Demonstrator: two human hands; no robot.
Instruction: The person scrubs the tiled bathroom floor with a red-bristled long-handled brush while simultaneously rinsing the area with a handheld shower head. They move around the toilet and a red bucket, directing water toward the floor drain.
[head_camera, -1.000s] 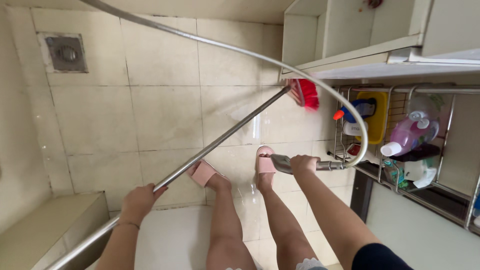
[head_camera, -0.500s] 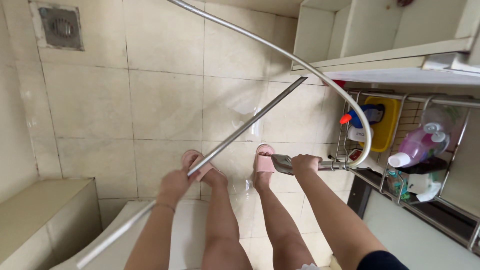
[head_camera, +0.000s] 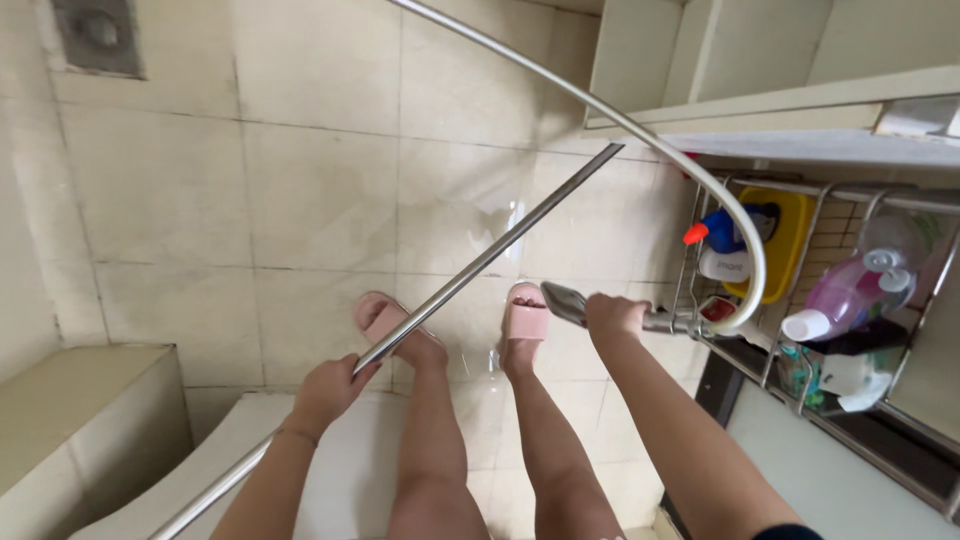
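Crowding right hand (head_camera: 612, 314): wire rack (head_camera: 800, 300), bottles (head_camera: 845, 295).

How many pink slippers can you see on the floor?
2. The left slipper is on the tile floor under the metal pole; the right slipper is beside it, near the spray head held in the right hand.

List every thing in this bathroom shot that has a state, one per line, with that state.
left hand: closed around the metal pole
metal pole: held slanted, far end hidden under the shelf
right hand: gripping the spray head
spray head: held level, no water visible
hose: arched overhead
floor tiles: wet, glossy near the feet
pink slippers: on both feet
wire rack: filled with bottles
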